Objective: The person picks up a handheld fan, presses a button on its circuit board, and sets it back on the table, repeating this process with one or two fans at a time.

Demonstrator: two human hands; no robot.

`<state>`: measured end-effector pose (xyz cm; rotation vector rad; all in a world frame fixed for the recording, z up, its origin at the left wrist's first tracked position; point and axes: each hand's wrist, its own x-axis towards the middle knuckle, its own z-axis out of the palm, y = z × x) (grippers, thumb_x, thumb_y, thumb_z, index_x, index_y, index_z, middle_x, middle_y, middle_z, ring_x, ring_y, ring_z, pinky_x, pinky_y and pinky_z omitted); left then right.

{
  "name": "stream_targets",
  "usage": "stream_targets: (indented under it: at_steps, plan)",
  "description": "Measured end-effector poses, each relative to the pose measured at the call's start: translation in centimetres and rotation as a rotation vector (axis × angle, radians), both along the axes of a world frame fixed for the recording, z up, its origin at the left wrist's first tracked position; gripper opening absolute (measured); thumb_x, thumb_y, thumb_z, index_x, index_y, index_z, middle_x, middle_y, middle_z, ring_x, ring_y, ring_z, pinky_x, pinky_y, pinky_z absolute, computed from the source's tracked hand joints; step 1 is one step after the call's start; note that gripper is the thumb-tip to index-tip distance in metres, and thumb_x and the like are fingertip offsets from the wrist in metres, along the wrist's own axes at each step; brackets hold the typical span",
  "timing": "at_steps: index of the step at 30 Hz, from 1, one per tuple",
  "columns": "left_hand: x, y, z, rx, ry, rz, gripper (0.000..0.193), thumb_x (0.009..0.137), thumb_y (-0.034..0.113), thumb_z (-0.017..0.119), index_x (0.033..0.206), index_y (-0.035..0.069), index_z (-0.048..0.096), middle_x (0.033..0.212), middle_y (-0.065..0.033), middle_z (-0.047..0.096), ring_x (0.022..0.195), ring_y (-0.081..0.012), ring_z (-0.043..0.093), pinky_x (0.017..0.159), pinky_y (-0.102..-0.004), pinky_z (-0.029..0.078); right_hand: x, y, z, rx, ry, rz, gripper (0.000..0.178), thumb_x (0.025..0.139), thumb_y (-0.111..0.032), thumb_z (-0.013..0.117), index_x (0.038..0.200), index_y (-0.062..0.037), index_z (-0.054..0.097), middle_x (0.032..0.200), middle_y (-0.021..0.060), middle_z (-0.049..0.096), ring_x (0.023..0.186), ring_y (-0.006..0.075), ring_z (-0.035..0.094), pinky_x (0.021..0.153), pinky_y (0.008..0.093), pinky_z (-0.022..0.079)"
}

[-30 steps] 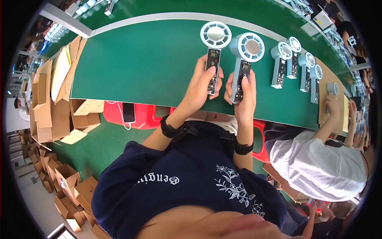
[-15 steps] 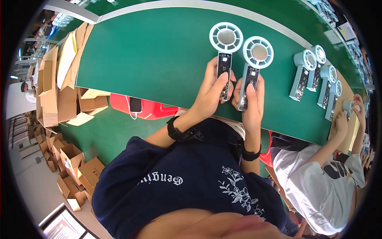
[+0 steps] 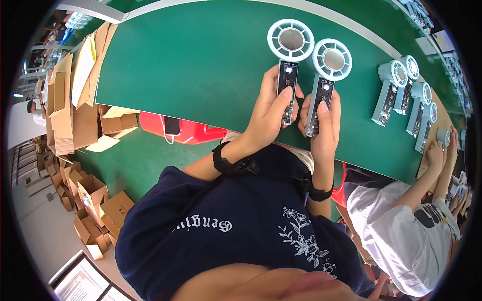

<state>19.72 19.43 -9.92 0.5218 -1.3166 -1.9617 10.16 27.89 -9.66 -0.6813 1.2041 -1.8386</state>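
My left hand (image 3: pixel 267 111) is wrapped round the handle of a pale blue handheld fan (image 3: pixel 288 66), its thumb on the dark circuit board in the uncovered handle. A second fan of the same kind (image 3: pixel 325 84) is held in my right hand (image 3: pixel 327 124), whose thumb also presses on the board. Both fans stand side by side above the green table, round heads pointing away from me and nearly touching. A small white light glows near the top of each board. The lower parts of both handles are partly covered by my fingers.
Several similar fans (image 3: pixel 385 103) lie on the green table (image 3: pixel 191 65) to the right. Beyond them a co-worker's hands (image 3: pixel 436 153) hold another fan (image 3: pixel 443 136). Cardboard boxes (image 3: pixel 63 108) stand at the left, near a red stool (image 3: pixel 196 134) with a phone (image 3: pixel 172 125) on it.
Both fans and my hands have shifted slightly right and up in the picture, still gripped the same way. The co-worker's hands have come closer together round their fan.
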Motion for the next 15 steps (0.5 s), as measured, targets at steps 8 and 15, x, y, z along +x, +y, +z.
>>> stream_targets:
  at_steps: [8, 15]
  plan:
    - [0.31, 0.05, -0.10, 0.013, 0.051, -0.060, 0.040, 0.097, 0.017, 0.036, 0.133, 0.003, 0.023, 0.097, -0.0071, 0.051, 0.059, -0.0069, 0.047, 0.052, -0.0202, 0.039, 0.48, 0.05, 0.32, 0.013, 0.015, -0.041, 0.032, 0.097, -0.022, 0.036, 0.120, -0.0003, 0.037, 0.087, 0.0069, 0.050, 0.057, 0.0069, 0.043, 0.043, 0.0197, 0.033]
    - [0.51, 0.21, 0.02, 0.014, 0.058, -0.042, 0.041, 0.097, 0.017, 0.035, 0.133, 0.002, 0.022, 0.098, -0.0086, 0.051, 0.059, -0.0074, 0.047, 0.052, -0.0205, 0.039, 0.54, 0.15, 0.22, 0.013, 0.019, -0.025, 0.029, 0.097, -0.023, 0.037, 0.116, -0.0005, 0.038, 0.088, 0.0067, 0.050, 0.057, 0.0067, 0.042, 0.042, 0.0194, 0.032]
